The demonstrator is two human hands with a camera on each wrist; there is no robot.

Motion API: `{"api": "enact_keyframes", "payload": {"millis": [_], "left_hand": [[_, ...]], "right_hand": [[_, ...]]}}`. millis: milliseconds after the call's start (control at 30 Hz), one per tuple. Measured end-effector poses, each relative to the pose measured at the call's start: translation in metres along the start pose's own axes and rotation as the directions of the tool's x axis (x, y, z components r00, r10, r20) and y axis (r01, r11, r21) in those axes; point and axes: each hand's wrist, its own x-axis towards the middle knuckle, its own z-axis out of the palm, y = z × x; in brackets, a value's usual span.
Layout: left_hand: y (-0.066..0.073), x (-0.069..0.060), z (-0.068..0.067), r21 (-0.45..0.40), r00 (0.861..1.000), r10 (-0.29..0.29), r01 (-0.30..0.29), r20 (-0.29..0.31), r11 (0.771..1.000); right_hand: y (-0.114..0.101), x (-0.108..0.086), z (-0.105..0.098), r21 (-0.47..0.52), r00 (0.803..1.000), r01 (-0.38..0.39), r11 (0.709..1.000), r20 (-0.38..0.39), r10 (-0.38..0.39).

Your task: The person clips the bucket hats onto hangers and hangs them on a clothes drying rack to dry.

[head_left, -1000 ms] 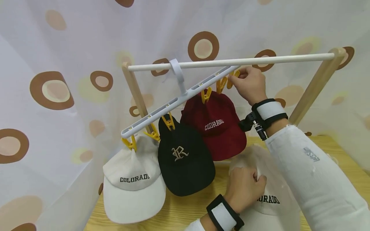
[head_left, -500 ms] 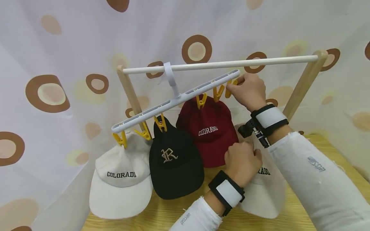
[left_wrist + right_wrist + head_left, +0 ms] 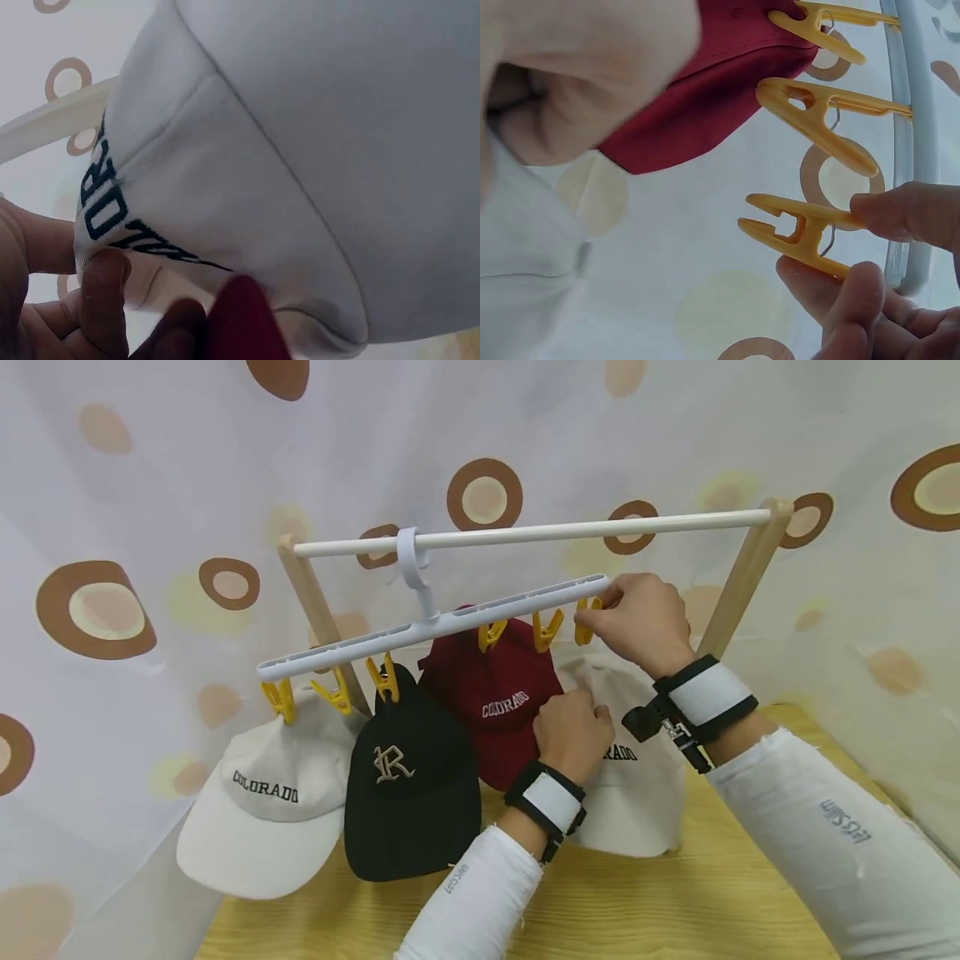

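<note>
My right hand pinches a yellow clothespin at the right end of the white hanger. In the right wrist view its tips stand apart with nothing between them. Lower down, my left hand grips a cream cap by the crown and covers part of its lettering. The cap's top reaches just below that clothespin. In the left wrist view, fingers and thumb hold the cap's cloth. A maroon cap, a black cap and a white cap hang from other clothespins.
A white rod on wooden posts bears the hanger's hook. The hanger tilts, its left end lower. Another yellow clothespin hangs between the maroon cap and my right hand. Below is a wooden table, with a patterned curtain behind.
My left hand has raised the cream cap toward the hanger. The hanger's right end has come down with my right hand, so it tilts less. The head view has shifted right.
</note>
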Motion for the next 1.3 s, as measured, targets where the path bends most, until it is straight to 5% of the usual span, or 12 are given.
{"api": "enact_keyframes", "payload": {"millis": [200, 467, 767, 933, 1300], "left_hand": [[-0.008, 0.005, -0.001, -0.098, 0.994, 0.044, -0.055, -0.103, 0.994], [-0.009, 0.012, -0.002, -0.189, 0.984, -0.045, 0.012, -0.173, 0.982], [-0.001, 0.019, -0.003, -0.307, 0.914, -0.073, -0.058, -0.400, 0.950], [0.003, 0.019, -0.005, -0.323, 0.910, -0.078, -0.064, -0.408, 0.944], [0.006, 0.015, -0.005, -0.193, 0.910, -0.078, -0.002, -0.407, 0.981]], "right_hand": [[-0.001, -0.004, 0.008, -0.013, 0.999, -0.010, 1.000, -0.038, 0.009], [0.002, -0.008, 0.013, 0.015, 0.996, 0.006, 1.000, -0.085, -0.005], [0.007, -0.013, 0.023, 0.116, 0.990, 0.034, 0.993, -0.143, -0.018], [0.011, -0.014, 0.024, 0.142, 0.981, 0.058, 0.988, -0.189, -0.030], [0.013, -0.020, 0.033, 0.197, 0.975, 0.055, 0.979, -0.222, -0.011]]}}
